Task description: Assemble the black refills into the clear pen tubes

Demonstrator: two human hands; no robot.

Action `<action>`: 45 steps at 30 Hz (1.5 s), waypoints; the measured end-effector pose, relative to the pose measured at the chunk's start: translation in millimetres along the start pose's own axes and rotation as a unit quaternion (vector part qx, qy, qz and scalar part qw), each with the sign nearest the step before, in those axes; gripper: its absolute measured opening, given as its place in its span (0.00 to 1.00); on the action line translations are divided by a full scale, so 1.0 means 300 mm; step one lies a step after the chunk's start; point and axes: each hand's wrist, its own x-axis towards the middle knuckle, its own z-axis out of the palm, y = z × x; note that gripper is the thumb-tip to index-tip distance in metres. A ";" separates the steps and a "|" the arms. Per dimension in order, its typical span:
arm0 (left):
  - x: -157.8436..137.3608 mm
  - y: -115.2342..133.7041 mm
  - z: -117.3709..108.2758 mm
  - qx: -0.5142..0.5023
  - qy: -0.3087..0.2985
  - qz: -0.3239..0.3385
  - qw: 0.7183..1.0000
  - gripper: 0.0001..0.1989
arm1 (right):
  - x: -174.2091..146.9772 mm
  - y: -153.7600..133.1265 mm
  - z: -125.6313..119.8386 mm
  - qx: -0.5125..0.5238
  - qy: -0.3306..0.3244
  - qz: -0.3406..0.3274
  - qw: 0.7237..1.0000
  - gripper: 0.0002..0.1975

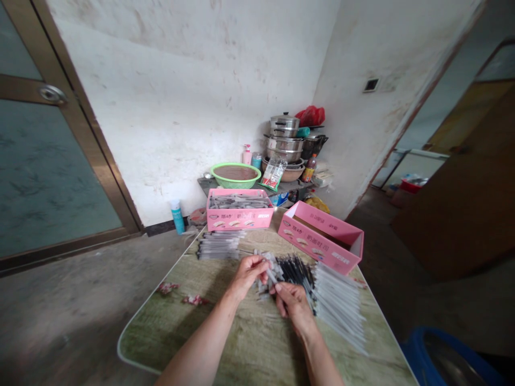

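Between my hands is a pale, translucent pen. My left hand pinches its upper end, and my right hand is closed round the lower end. Small whitish pen parts lie loose under and behind my fingers, partly hidden. Just right of them is a heap of dark-tipped pen pieces. Farther right spreads a layer of clear pen barrels. Pens with dark ends are stacked in a row beyond my left hand.
One pink box full of pens stands at the table's far edge. Another pink box sits angled to its right. Behind are a green basin and stacked steel pots. A blue tub is at lower right.
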 end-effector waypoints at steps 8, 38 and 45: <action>0.011 0.005 -0.019 -0.028 0.095 -0.042 0.994 0.23 | -0.015 0.003 0.035 -0.377 0.133 -0.179 0.899 0.17; -0.001 0.005 -0.029 0.484 0.090 0.045 0.870 0.11 | -0.056 0.064 -0.330 -0.656 0.423 -0.016 0.624 0.14; 0.008 0.022 -0.075 0.497 0.179 0.111 0.842 0.11 | -0.040 0.066 -0.302 -0.634 0.428 -0.062 0.641 0.12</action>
